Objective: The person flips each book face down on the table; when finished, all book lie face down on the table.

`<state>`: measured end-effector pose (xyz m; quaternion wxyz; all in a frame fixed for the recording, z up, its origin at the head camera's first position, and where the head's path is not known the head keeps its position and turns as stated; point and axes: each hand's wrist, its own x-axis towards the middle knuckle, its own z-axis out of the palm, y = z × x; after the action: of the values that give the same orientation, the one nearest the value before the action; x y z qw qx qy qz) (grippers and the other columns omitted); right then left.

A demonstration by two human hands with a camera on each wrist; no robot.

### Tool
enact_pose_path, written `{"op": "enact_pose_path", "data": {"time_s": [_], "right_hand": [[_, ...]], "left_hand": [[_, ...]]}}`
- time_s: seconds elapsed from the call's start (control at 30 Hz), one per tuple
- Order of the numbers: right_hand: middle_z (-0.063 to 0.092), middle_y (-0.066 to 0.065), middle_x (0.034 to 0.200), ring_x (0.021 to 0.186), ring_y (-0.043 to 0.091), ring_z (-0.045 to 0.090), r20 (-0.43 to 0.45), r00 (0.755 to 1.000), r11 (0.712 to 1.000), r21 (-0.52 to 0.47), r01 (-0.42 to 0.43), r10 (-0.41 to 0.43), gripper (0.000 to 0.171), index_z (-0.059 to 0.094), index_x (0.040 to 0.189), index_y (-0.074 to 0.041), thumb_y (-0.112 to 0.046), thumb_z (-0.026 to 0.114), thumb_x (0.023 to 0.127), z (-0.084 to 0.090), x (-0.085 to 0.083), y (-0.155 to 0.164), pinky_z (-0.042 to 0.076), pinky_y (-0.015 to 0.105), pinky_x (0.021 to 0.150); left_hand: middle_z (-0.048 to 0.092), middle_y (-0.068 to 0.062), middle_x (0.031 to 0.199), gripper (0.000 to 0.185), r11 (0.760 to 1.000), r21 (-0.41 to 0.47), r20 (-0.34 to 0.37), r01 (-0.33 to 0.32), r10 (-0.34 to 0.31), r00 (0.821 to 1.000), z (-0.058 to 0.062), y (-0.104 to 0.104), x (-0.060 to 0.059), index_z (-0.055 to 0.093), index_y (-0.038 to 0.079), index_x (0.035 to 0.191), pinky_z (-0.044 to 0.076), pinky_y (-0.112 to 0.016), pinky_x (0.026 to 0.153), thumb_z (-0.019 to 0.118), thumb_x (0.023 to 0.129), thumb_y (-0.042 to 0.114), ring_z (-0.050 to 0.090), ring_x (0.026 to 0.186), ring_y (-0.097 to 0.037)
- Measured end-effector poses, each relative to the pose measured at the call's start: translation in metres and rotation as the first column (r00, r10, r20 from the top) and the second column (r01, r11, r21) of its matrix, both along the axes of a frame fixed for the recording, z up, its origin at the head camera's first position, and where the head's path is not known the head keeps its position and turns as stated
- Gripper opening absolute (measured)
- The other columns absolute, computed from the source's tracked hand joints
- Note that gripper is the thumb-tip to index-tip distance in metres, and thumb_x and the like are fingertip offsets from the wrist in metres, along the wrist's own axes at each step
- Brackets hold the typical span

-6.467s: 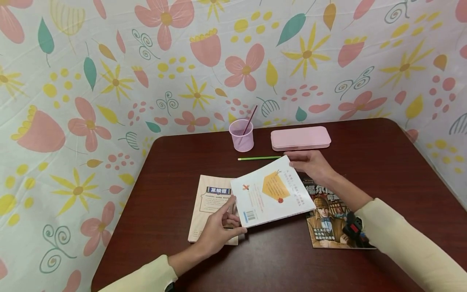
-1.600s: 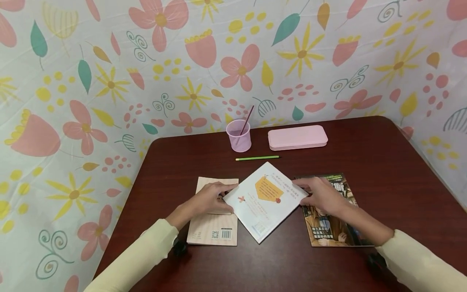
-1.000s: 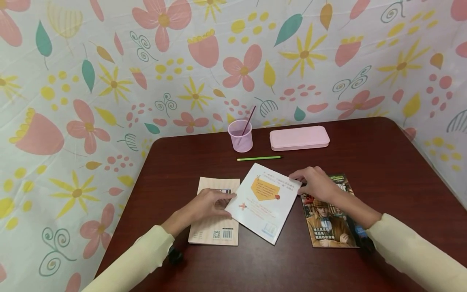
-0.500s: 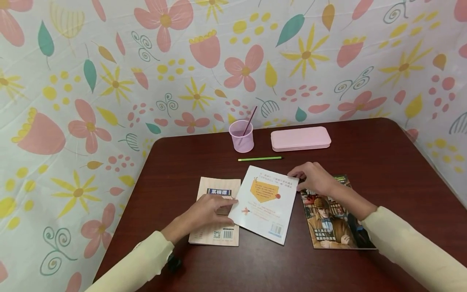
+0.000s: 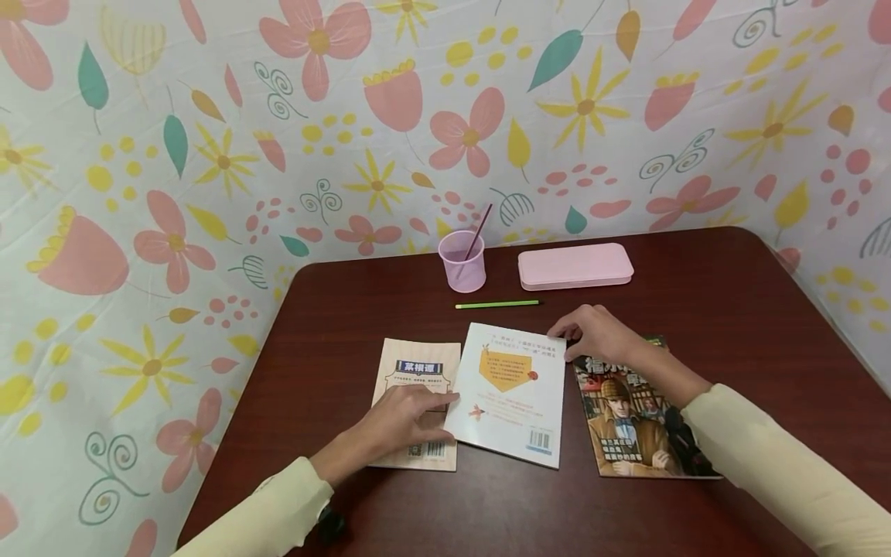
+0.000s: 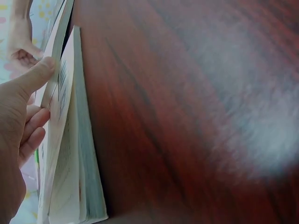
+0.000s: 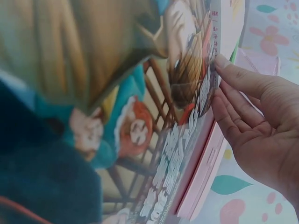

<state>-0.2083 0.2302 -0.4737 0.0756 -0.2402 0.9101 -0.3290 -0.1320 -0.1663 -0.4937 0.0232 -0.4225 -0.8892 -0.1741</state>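
A white book (image 5: 513, 394) with an orange panel and a barcode lies back cover up between two other books, slightly turned. My left hand (image 5: 400, 418) holds its left edge with thumb and fingers, reaching over a beige paperback (image 5: 421, 354). In the left wrist view, the thumb of the left hand (image 6: 18, 112) touches the white book's edge, and the beige paperback (image 6: 91, 186) gapes a little. My right hand (image 5: 599, 336) grips the white book's upper right corner. Under the right wrist lies a comic-style book (image 5: 619, 422) with a detective on its cover, partly hidden.
Behind the books, a green pencil (image 5: 497, 305) lies crosswise on the dark wooden table (image 5: 327, 309). Farther back stand a lilac cup (image 5: 462, 267) with a dark stick (image 5: 480, 230) in it and a pink pencil case (image 5: 575, 266). A flowered cloth (image 5: 376, 116) hangs behind the table.
The white book has come down from a raised tilt and turned counter-clockwise, from a diamond position to nearly square with the beige paperback. Both hands moved with its edges; the left slid nearer.
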Motion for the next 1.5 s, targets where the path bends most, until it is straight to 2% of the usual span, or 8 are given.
{"op": "enact_pose_path", "data": {"time_s": [0.27,0.4,0.67,0.93,1.17,1.5], "right_hand": [[0.077,0.009,0.106,0.094,0.031,0.069,0.019,1.000,0.999,-0.035,-0.004,0.005,0.032,0.081,0.115,-0.001,0.004,0.087,0.084,-0.001,-0.001,0.001,0.061,0.042,0.078],[0.077,0.010,0.106,0.095,0.031,0.070,0.017,1.000,0.999,-0.038,-0.016,0.017,0.032,0.081,0.115,-0.001,0.004,0.087,0.084,0.000,-0.001,0.002,0.062,0.043,0.079],[0.077,0.012,0.107,0.097,0.033,0.070,0.011,1.000,0.999,-0.041,-0.026,0.026,0.032,0.081,0.114,0.000,0.005,0.087,0.083,-0.001,-0.002,0.004,0.061,0.043,0.080],[0.076,0.011,0.110,0.098,0.032,0.069,0.003,0.999,0.999,-0.027,-0.036,0.036,0.032,0.082,0.114,-0.001,0.004,0.088,0.083,-0.002,-0.003,0.004,0.061,0.043,0.081],[0.076,0.010,0.110,0.098,0.031,0.069,0.009,0.999,0.999,-0.018,-0.043,0.043,0.031,0.082,0.114,-0.002,0.004,0.087,0.084,-0.002,-0.001,0.003,0.061,0.043,0.082],[0.076,0.012,0.112,0.099,0.031,0.070,-0.024,0.997,0.997,-0.017,-0.077,0.076,0.031,0.081,0.114,-0.001,0.004,0.088,0.083,-0.001,0.002,0.002,0.062,0.046,0.084]], "left_hand": [[0.072,0.008,0.082,0.064,0.999,0.015,-0.099,0.043,-0.041,0.994,-0.002,0.004,0.007,0.078,0.016,0.131,0.046,-0.018,0.060,0.094,0.078,0.049,0.053,0.069,0.000],[0.069,0.009,0.078,0.062,0.999,0.014,-0.128,0.048,-0.045,0.991,-0.004,0.008,0.013,0.078,0.016,0.129,0.044,-0.018,0.058,0.093,0.079,0.050,0.049,0.067,0.002],[0.074,0.010,0.083,0.063,0.997,0.056,-0.158,0.051,-0.041,0.987,-0.007,0.013,0.023,0.079,0.015,0.128,0.046,-0.016,0.058,0.092,0.079,0.054,0.056,0.069,0.002],[0.078,0.007,0.095,0.066,0.994,0.096,-0.200,0.045,-0.025,0.979,-0.015,0.013,0.029,0.079,0.014,0.127,0.056,-0.020,0.068,0.094,0.077,0.054,0.069,0.084,-0.004],[0.079,0.005,0.098,0.062,0.990,0.124,-0.233,0.063,-0.033,0.972,-0.018,0.013,0.033,0.080,0.015,0.124,0.056,-0.019,0.067,0.092,0.079,0.055,0.069,0.085,-0.005],[0.080,0.005,0.108,0.056,0.987,0.108,-0.346,0.123,-0.078,0.935,-0.020,0.014,0.034,0.081,0.015,0.116,0.061,-0.025,0.076,0.089,0.081,0.058,0.072,0.091,-0.010]]}}
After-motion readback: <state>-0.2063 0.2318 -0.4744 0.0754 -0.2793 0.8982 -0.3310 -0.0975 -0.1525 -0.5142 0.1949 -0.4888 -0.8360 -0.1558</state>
